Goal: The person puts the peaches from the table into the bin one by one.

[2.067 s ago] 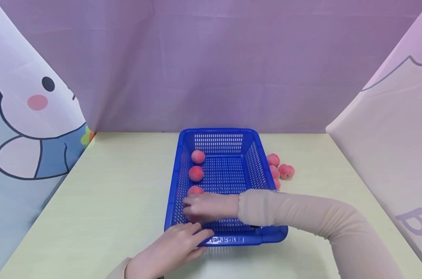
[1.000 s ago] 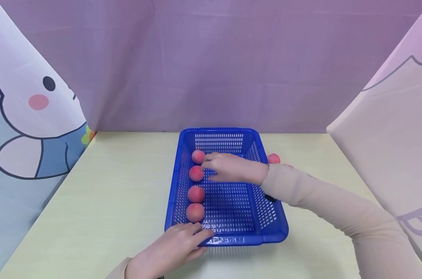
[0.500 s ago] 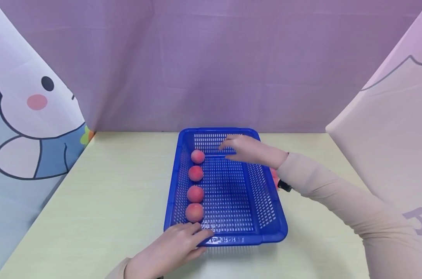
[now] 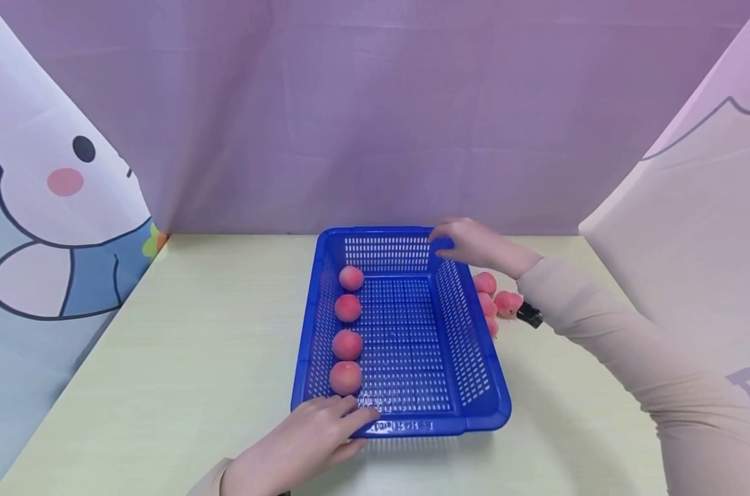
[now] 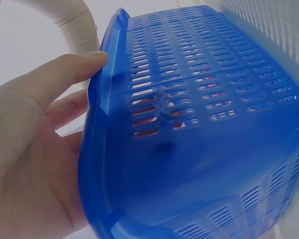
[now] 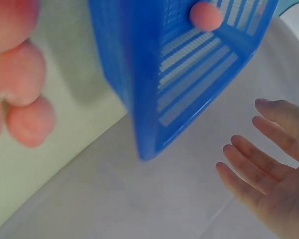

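A blue plastic basket with slotted walls stands mid-table. Several pink peaches form a row along its left side on the basket floor. My left hand grips the front rim near the left corner; in the left wrist view its thumb lies on the outside of the rim, with fingers behind it. Over the far right corner of the basket hovers my right hand, holding nothing. Its fingers are spread and loosely bent in the right wrist view, apart from the basket wall.
More peaches lie clustered on the table against the outside of the basket's right wall. A purple cloth hangs behind the table, and printed cloths stand at both sides. A black wrist device sits under the right sleeve.
My right hand has let go of the nearest peach in the row, risen out of the basket and moved back and right to its far corner. The left hand has stayed on the rim.
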`<state>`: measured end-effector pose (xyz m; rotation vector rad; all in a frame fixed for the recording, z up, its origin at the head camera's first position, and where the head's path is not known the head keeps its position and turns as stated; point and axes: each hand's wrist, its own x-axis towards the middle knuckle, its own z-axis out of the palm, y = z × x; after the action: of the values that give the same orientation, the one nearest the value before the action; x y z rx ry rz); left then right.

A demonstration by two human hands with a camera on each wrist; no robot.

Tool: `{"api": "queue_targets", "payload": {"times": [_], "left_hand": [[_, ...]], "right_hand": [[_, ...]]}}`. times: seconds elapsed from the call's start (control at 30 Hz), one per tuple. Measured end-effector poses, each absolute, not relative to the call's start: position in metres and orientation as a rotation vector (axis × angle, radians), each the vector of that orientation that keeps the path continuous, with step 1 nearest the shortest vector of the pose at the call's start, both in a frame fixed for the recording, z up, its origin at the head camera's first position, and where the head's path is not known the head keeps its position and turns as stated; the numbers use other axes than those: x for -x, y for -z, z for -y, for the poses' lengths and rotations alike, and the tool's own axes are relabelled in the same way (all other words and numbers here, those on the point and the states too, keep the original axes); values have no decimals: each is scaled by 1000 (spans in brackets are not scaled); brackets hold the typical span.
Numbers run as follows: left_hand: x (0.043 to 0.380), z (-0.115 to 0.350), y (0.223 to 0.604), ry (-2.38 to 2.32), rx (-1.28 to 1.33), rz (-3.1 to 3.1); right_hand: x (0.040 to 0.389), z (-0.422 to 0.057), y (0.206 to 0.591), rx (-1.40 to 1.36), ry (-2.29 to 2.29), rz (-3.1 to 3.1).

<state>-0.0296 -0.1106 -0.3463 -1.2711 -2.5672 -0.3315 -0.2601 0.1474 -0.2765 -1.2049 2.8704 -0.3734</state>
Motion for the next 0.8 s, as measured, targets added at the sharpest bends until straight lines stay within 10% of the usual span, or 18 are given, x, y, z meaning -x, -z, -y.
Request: {"api": "queue_targets", "payload": {"times": [0.8], "left_hand": [[29, 110, 347, 309, 1254, 2559]], "right_hand": [[293, -207, 301, 877, 375, -2928]]}}
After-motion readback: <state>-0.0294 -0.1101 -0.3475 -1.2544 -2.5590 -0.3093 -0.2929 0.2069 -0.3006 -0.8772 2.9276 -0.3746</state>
